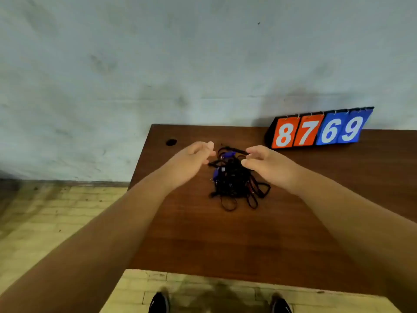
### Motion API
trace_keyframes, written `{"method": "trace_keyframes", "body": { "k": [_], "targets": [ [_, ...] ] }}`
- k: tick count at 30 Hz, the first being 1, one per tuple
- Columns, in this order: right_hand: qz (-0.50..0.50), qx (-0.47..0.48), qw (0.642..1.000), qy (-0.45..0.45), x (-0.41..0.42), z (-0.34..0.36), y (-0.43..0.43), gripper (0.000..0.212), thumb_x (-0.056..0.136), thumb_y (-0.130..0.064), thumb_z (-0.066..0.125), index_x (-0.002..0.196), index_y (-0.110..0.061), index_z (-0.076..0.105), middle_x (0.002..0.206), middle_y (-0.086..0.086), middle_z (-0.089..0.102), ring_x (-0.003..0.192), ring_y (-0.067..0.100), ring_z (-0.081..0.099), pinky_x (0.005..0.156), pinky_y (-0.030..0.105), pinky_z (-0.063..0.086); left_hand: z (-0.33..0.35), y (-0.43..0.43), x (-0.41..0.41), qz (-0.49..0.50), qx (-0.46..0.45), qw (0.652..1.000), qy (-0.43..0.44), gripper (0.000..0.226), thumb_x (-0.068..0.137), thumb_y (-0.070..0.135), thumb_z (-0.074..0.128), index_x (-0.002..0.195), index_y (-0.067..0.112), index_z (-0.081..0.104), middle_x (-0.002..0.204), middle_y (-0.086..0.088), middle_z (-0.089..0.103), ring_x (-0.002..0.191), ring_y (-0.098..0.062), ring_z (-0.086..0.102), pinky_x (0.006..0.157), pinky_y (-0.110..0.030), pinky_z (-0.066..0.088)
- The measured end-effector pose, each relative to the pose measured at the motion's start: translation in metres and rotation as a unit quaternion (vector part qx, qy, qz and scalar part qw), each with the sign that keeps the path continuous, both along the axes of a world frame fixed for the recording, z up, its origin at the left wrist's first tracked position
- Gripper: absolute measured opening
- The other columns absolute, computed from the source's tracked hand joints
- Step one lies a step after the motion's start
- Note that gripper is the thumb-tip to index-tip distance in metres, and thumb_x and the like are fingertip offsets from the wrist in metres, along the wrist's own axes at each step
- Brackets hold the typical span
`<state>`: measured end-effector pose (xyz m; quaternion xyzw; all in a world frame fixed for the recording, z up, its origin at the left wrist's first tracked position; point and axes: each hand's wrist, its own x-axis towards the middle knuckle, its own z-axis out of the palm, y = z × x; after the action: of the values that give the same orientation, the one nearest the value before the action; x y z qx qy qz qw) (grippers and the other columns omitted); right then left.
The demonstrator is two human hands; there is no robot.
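A tangle of black cords (235,180) is seen lying on the brown counter (203,240), toward its far half, with a blue tag (229,154) at the far end of the heap and loose loops trailing toward the person. The long axis of the heap is thus laid roughly from the near edge toward the wall (158,64). Both arms are stretched forward, and the far end of the tangle is flanked by them: the left hand (194,154) is held just to its left, the right hand (268,163) just to its right. The fingers of both are spread and loosely bent, thumb apart from fingers, and nothing is gripped by either. The right hand is judged the nearer, its fingertips being level with a strand at the top of the heap; whether that strand is touched cannot be told. A narrow gap is left between the left fingertips and the cords. The bulk of the heap lies below and between the hands, so a downward, inward closing is likely called for. A flip scoreboard (320,129) showing 8769 stands at the back right.
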<state>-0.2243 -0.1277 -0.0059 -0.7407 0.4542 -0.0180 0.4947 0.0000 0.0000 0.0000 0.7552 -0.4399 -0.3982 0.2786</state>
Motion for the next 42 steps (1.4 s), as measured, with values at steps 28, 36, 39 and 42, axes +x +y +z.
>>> {"method": "trace_keyframes", "body": {
  "k": [28, 36, 39, 42],
  "targets": [
    [0.189, -0.338, 0.918, 0.087, -0.050, -0.242, 0.130, 0.069, 0.110, -0.059, 0.043, 0.171, -0.028, 0.029, 0.181, -0.009, 0.013, 0.167, 0.010, 0.006, 0.134, 0.036, 0.007, -0.253, 0.112, -0.035, -0.120, -0.083, 0.923, -0.356, 0.055, 0.113, 0.039, 0.045, 0.165, 0.021, 0.041, 0.176, 0.005, 0.030, 0.163, -0.012, 0.024, 0.127, -0.031, 0.021],
    [0.177, -0.375, 0.908, 0.067, -0.051, -0.250, 0.136, 0.070, 0.108, -0.062, 0.044, 0.169, -0.029, 0.036, 0.179, -0.011, 0.020, 0.166, 0.009, 0.013, 0.134, 0.035, 0.010, -0.258, 0.117, -0.038, -0.123, -0.090, 0.909, -0.388, 0.054, 0.114, 0.039, 0.040, 0.165, 0.020, 0.041, 0.176, 0.004, 0.029, 0.163, -0.013, 0.023, 0.126, -0.029, 0.017],
    [0.162, -0.387, 0.906, 0.056, -0.054, -0.250, 0.138, 0.068, 0.106, -0.061, 0.048, 0.166, -0.029, 0.042, 0.174, -0.012, 0.029, 0.162, 0.010, 0.023, 0.131, 0.031, 0.013, -0.259, 0.119, -0.040, -0.120, -0.089, 0.908, -0.391, 0.058, 0.112, 0.043, 0.040, 0.166, 0.022, 0.039, 0.177, 0.005, 0.028, 0.163, -0.012, 0.022, 0.129, -0.032, 0.018],
    [0.162, -0.400, 0.901, 0.052, -0.054, -0.252, 0.139, 0.067, 0.106, -0.061, 0.049, 0.164, -0.029, 0.044, 0.169, -0.014, 0.036, 0.158, 0.007, 0.028, 0.125, 0.024, 0.013, -0.260, 0.119, -0.042, -0.117, -0.081, 0.910, -0.390, 0.061, 0.111, 0.048, 0.040, 0.168, 0.026, 0.034, 0.177, 0.009, 0.024, 0.164, -0.010, 0.019, 0.129, -0.032, 0.016]
  ]
}}
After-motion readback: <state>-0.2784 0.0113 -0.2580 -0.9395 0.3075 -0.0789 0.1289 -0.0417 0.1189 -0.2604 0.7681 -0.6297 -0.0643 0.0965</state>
